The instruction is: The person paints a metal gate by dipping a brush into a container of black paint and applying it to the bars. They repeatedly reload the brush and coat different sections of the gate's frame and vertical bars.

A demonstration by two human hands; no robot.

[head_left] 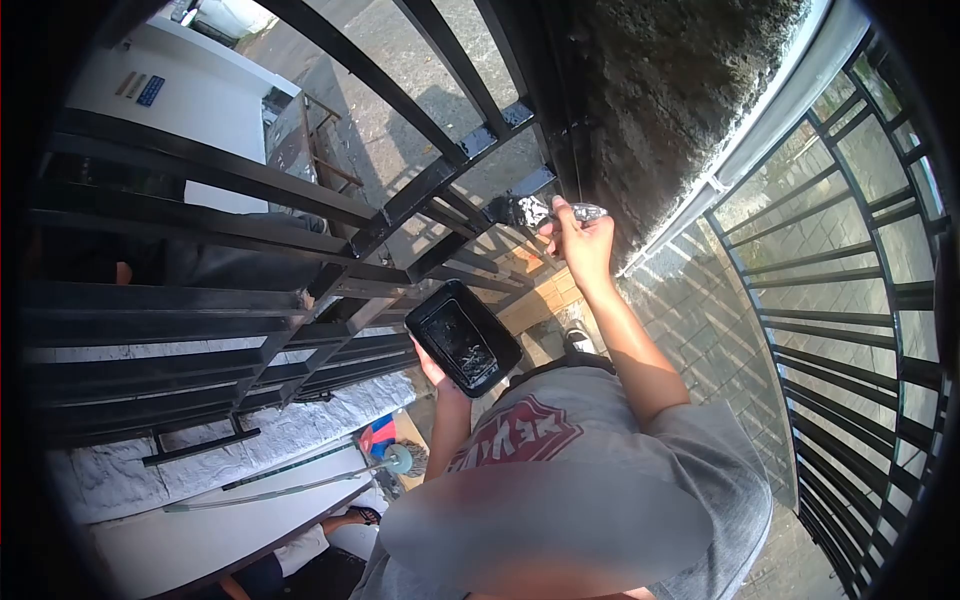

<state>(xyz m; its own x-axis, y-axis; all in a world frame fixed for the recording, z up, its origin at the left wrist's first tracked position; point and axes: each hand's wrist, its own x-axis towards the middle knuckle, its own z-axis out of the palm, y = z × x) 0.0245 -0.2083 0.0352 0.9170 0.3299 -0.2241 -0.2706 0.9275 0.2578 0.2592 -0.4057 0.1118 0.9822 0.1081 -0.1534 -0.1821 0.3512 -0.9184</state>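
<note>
My right hand (585, 240) is closed round the handle of a paintbrush (530, 211), whose ferrule is smeared with white. Its dark bristles are right at a bar of the black metal fence (420, 205). Lower and to the left, my left hand (432, 368) grips a black rectangular tray (463, 338) from beneath, its fingers mostly hidden by it. Wet black paint and pale streaks show on the tray's inside. The tray is held in front of my body, just below the fence bars.
A rough dark stone wall (660, 100) rises beside the fence on the right. Further right stands a curved black gate (840, 300) over grey paving (700, 310). Another person's leg (350, 517) shows at lower left, and dark clothing (230, 255) behind the bars.
</note>
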